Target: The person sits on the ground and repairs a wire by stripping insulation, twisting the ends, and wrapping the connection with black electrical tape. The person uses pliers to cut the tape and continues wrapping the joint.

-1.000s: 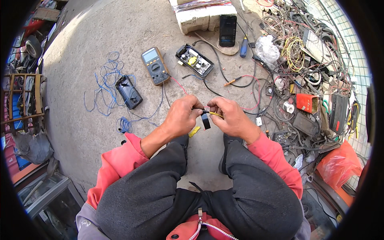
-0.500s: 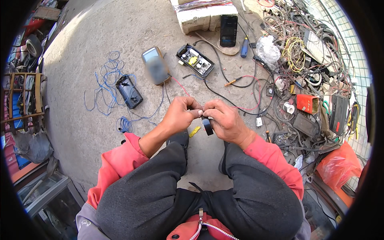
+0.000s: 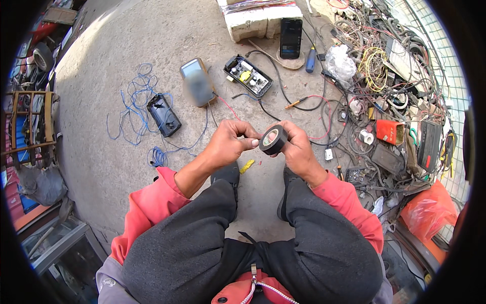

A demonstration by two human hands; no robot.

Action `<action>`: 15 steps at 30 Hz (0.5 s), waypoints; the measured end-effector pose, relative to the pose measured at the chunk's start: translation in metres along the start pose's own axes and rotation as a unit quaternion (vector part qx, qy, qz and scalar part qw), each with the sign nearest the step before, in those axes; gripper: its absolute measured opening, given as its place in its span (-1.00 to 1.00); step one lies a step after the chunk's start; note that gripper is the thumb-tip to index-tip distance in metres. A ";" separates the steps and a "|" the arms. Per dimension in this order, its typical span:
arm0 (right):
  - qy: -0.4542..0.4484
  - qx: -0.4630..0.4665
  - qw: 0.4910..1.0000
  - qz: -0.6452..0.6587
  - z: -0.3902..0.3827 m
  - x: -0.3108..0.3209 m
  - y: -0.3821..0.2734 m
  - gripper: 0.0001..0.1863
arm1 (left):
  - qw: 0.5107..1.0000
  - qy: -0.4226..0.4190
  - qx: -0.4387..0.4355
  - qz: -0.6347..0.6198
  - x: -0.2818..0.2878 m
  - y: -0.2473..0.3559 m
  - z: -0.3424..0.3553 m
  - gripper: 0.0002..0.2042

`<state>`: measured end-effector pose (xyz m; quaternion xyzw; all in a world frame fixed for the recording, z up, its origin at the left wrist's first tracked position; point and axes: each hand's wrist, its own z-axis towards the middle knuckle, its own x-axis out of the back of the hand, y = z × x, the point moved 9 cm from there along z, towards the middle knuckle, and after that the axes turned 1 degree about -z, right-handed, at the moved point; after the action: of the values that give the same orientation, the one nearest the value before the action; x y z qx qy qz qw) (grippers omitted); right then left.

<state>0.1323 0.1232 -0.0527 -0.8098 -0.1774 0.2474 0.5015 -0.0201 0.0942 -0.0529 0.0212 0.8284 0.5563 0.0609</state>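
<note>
Between my knees, a roll of black electrical tape (image 3: 276, 147) is gripped in my right hand (image 3: 298, 154), its round side tilted up toward me. My left hand (image 3: 228, 144) is closed in a pinch right beside the roll. Whatever lies between its thumb and finger is too small to make out. Beyond my hands lies an opened black case with a circuit board (image 3: 248, 76) inside, its cord running behind my right hand. A handheld meter (image 3: 197, 83) with leads rests to its left. Further left is an empty black case half (image 3: 164, 116).
Tangled blue wire (image 3: 136, 106) spreads at the left. A phone (image 3: 290, 39) leans against a white foam block (image 3: 255, 23), near a blue-handled screwdriver (image 3: 310, 62). Piled cables and scrap (image 3: 374, 71) fill the right side. A yellow scrap (image 3: 246, 166) lies by my left shoe.
The tape roll has turned from edge-on to showing its round side, and sits slightly higher. My right hand has shifted a little right and rotated; my left hand stays nearly still.
</note>
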 end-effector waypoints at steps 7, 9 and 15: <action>0.074 -0.029 0.997 -0.021 0.002 0.008 -0.006 -0.89 | 0.982 0.014 -0.101 0.161 -0.008 0.036 -0.006 -0.92; 0.080 -0.027 0.996 -0.023 0.005 0.010 -0.002 -0.89 | 0.976 0.015 -0.121 0.181 -0.010 0.039 -0.008 -0.91; 0.077 -0.042 0.996 -0.031 0.010 0.020 0.011 -0.94 | 0.965 0.031 -0.121 0.232 -0.013 0.035 -0.010 -0.86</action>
<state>0.1433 0.1360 -0.0711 -0.8409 -0.1735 0.1607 0.4868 -0.0098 0.0973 -0.0162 0.1878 0.7288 0.6517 -0.0936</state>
